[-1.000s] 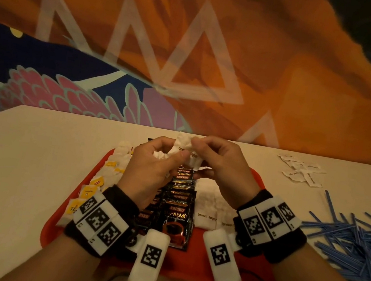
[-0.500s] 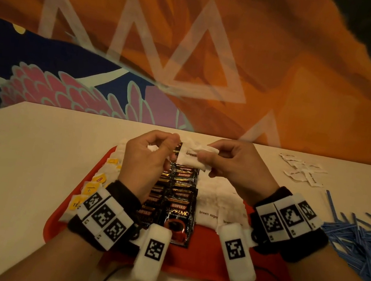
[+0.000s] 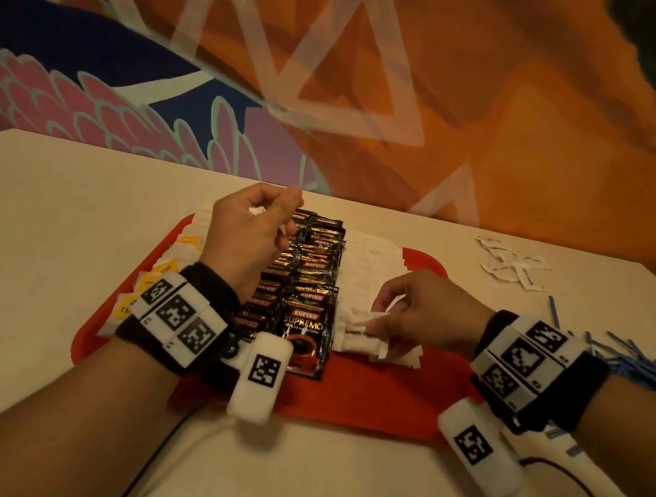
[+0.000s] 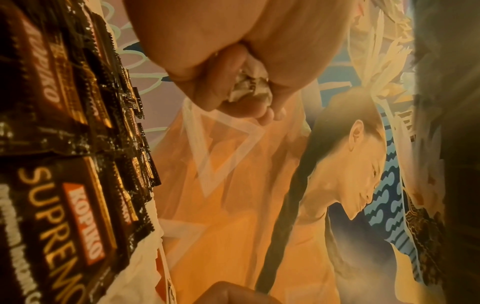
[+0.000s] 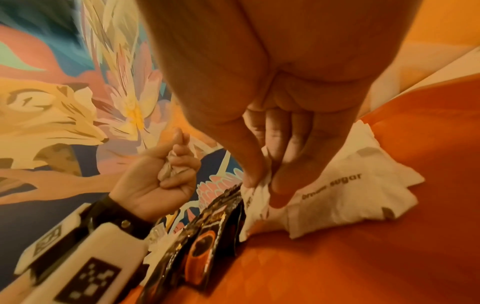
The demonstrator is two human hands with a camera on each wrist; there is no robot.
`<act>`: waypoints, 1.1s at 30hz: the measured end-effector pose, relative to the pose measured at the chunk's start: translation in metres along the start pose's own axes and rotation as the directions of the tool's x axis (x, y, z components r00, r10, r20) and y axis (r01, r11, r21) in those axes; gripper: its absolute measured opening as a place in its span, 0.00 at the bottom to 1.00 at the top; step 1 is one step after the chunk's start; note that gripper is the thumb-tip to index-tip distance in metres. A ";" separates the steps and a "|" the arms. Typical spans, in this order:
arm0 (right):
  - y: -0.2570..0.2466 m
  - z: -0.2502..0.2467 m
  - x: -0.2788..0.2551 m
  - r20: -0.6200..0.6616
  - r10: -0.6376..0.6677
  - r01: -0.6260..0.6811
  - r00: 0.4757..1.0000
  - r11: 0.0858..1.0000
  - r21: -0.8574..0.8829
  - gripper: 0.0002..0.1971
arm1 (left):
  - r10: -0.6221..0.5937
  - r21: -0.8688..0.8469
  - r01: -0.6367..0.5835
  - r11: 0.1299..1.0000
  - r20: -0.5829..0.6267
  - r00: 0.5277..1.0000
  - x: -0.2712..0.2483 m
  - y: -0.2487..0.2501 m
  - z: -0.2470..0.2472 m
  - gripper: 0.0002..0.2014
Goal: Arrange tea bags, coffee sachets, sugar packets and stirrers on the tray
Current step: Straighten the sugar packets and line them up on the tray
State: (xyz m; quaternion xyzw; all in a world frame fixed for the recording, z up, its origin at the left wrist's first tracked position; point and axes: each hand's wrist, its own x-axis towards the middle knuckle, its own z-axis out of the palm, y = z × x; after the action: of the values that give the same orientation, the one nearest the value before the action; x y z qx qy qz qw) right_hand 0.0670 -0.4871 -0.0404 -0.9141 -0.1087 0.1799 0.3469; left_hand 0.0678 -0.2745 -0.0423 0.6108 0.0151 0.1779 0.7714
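Your right hand (image 3: 431, 312) sits low over the near right part of the flat red plastic tray (image 3: 359, 397), wrist turned inward and palm down. Its thumb and fingertips (image 5: 279, 197) pinch the edge of a white paper brown-sugar packet (image 5: 345, 189) that lies at the near end of the row of white sugar packets (image 3: 369, 275); the packet touches the tray and the packets beside it.

Just left of that row, the 2 overlapping columns of black foil Kopiko coffee sachets (image 3: 307, 288) run away from you down the middle of the tray. The line of white tea bags with yellow tags (image 3: 151, 281) follows the tray's left edge.

Your left hand (image 3: 250, 232) is raised above the far left part of the sachets, wrist bent back, knuckles toward you. Its fingers curl tightly around a crumpled wad of white paper (image 4: 249, 86) pressed into the palm.

To the right, off the tray on the pale tabletop (image 3: 41, 248), lies a heap of thin blue plastic stirrers (image 3: 641, 363). Farther back are several loose white sugar packets (image 3: 510, 267).
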 end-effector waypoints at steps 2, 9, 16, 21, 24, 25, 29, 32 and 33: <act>-0.001 0.003 0.002 0.021 0.024 -0.024 0.999 1.000 -0.020 0.07 | -0.006 0.001 0.006 1.000 0.003 1.000 0.000 0.000 0.000 0.06; -0.012 0.013 0.005 -0.030 -0.047 0.028 0.998 0.893 -0.450 0.12 | -0.008 0.021 0.007 1.000 0.010 1.000 -0.001 0.001 0.000 0.06; -0.018 0.012 0.003 -0.107 -0.171 0.078 0.979 0.808 -0.585 0.17 | -0.015 0.005 0.015 1.000 0.018 1.000 -0.002 0.003 -0.001 0.06; -0.016 0.013 0.004 0.062 -0.205 0.203 0.977 0.792 -0.575 0.08 | -0.054 -0.010 0.054 0.998 0.032 0.998 -0.003 0.005 0.000 0.08; -0.013 0.014 0.004 0.092 -0.198 0.215 0.976 0.800 -0.560 0.11 | -0.093 -0.022 0.095 0.995 0.091 0.992 -0.004 0.006 0.000 0.11; -0.014 0.012 0.004 0.081 -0.213 0.221 0.974 0.803 -0.554 0.11 | -0.108 -0.032 0.112 0.993 0.110 0.988 -0.004 0.006 0.000 0.12; -0.026 -0.003 0.006 -0.044 -0.308 0.252 0.950 0.844 -0.473 0.09 | -0.179 -0.031 0.188 0.982 0.195 0.964 -0.004 0.004 0.001 0.16; -0.037 -0.010 0.012 -0.182 -0.394 0.314 0.901 0.881 -0.354 0.06 | -0.195 -0.002 0.202 0.979 0.245 0.950 -0.006 0.004 0.003 0.23; -0.040 -0.010 0.014 -0.215 -0.416 0.340 0.884 0.886 -0.315 0.07 | -0.193 -0.003 0.201 0.980 0.267 0.944 -0.007 0.004 0.003 0.26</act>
State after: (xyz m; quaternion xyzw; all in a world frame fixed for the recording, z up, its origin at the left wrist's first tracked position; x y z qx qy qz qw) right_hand 0.0808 -0.4593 -0.0097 -0.9290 -0.2601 -0.0377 0.2604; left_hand 0.0612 -0.2786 -0.0391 0.6128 -0.0298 0.0168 0.7895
